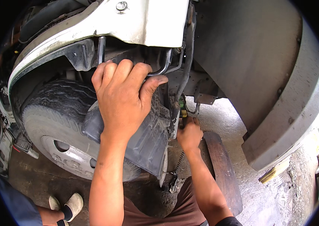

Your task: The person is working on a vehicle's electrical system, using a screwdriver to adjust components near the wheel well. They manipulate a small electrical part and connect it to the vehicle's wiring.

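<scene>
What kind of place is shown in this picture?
Probably a vehicle repair yard or garage: the left hand rests on a mudguard behind a truck wheel, on a stained concrete floor.

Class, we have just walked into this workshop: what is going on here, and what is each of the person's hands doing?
A person crouches at a vehicle's wheel arch. The left hand rests over the top of the dark mudguard behind the tyre, fingers near a thin metal pipe. The right hand reaches lower, gripping something small at a bracket; what it grips is hidden. A wooden plank lies on the floor, and another person's feet show at lower left.
</scene>
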A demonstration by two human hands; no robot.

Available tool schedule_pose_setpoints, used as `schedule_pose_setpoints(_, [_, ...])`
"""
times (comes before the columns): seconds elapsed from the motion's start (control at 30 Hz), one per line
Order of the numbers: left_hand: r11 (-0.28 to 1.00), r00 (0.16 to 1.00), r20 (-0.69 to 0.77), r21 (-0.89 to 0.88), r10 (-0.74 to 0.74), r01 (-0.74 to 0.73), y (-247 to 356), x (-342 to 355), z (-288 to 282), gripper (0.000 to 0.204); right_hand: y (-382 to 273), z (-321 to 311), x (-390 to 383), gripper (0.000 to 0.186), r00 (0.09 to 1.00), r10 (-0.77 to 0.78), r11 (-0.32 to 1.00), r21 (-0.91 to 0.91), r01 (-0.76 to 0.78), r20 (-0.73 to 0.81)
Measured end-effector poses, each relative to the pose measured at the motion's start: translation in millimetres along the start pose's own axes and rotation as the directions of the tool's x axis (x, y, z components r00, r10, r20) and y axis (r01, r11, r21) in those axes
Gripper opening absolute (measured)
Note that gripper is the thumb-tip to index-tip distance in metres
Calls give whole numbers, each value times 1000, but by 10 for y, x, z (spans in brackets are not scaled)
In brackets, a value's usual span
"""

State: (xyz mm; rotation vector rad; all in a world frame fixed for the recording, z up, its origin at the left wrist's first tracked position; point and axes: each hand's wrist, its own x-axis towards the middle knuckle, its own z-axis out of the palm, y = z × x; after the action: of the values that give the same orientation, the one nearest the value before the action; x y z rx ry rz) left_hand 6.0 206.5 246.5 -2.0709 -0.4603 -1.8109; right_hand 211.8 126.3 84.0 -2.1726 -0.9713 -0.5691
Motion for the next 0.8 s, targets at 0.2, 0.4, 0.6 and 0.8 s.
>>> schedule_pose_setpoints(0.2, [1000,999,-45,3,19,-19,-6,6,28,29,-35,-41,3,47,999,-2,1000,10,1,37])
schedule_pose_setpoints(0.4, [1000,999,-31,-14,25,-26,-13,0,19,31,11,-22,21,48,998,-13,1000,-22,14,61])
schedule_pose_setpoints(0.6, [1000,999,-48,-2,11,-12,-28,-29,43,29,-1,-20,68,45,995,9,995,-96,1,102])
schedule_pose_setpoints(0.8, [998,986,-166,-47,29,-37,-54,-19,116,29,96,42,43,38,996,-64,998,-25,65,57])
